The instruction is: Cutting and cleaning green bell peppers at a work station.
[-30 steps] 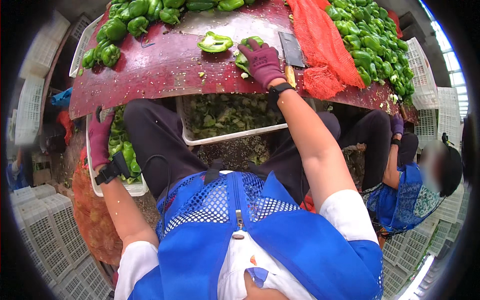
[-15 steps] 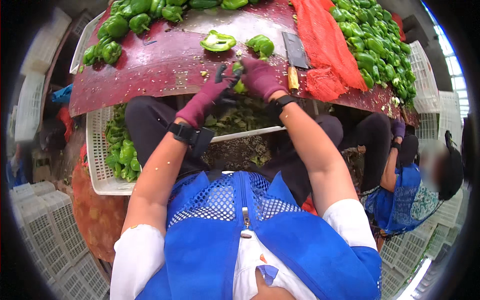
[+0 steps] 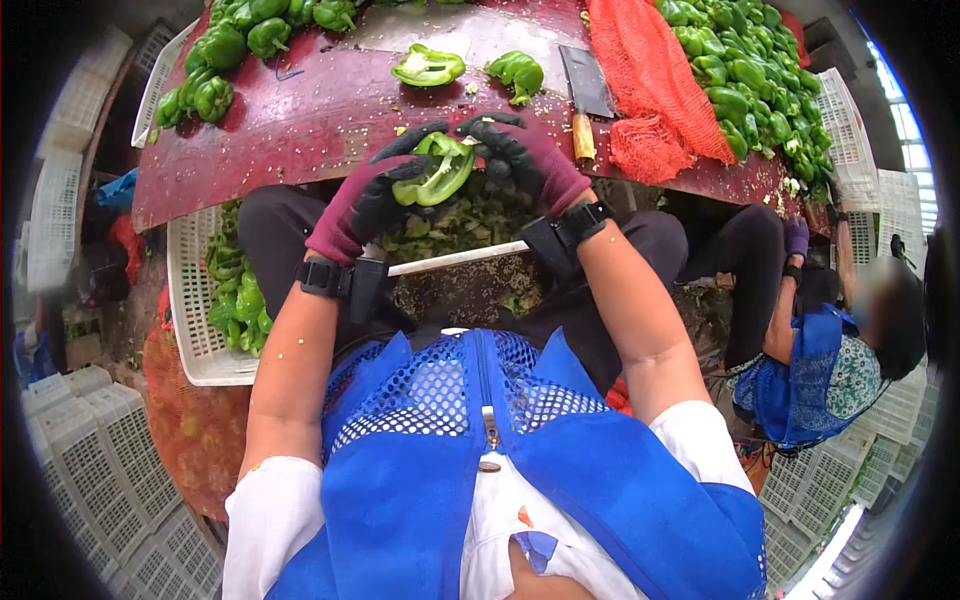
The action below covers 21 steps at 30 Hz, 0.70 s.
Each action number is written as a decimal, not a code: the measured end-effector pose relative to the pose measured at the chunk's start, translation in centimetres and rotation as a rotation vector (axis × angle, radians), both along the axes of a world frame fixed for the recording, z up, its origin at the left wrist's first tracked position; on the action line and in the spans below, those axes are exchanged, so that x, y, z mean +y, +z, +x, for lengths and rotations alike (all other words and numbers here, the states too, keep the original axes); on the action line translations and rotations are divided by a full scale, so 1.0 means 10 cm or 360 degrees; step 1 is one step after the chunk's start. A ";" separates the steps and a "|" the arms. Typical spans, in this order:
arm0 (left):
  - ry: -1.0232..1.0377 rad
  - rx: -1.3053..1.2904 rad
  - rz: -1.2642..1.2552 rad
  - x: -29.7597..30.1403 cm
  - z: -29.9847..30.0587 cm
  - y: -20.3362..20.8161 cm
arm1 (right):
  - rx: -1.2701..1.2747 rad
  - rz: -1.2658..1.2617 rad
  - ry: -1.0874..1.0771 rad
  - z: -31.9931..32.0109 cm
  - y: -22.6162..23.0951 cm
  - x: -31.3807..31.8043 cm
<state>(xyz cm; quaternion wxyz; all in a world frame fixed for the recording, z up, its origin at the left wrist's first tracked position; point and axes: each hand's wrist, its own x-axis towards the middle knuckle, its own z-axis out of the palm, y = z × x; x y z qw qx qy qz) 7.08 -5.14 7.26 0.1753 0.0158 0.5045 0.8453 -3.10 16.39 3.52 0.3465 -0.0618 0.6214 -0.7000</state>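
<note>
Holding a half green pepper point(image 3: 445, 182), the left hand point(image 3: 368, 198) has its fingers curled round the outside, so the cut side and some pale bits inside show. One second ago this hand was off at the left of the frame, by the white crate point(image 3: 190, 340). Half a second ago it was near the right hand point(image 3: 530, 165), which had a green piece by its fingers. Now both hands are close together in the middle of the frame. The right fingers are bent and near the right end of the pepper, by its pale core. I can't tell if they pinch it or just touch it.

So the work is now up in the hands, not down on the bench point(image 3: 260, 140). The half pepper is by the bench's near edge, just above the white tray point(image 3: 460, 258) in the picture. Both hands seem busy with this one bit.

The right hand has also left the spot where it was a second ago. A green pepper chunk point(image 3: 517, 72) shows there now, near the top middle of the frame. Another cut half point(image 3: 428, 68) lies to its left. The cleaver point(image 3: 587, 82) lies to its right, beside the red mesh bag point(image 3: 650, 90). No hand is on these, and they look ready to wait.
</note>
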 end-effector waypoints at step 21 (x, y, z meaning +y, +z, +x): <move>0.1000 0.0062 -0.2947 -1.68 0.73 0.55 | 0.1589 0.2159 0.0002 -1.24 -0.13 -0.10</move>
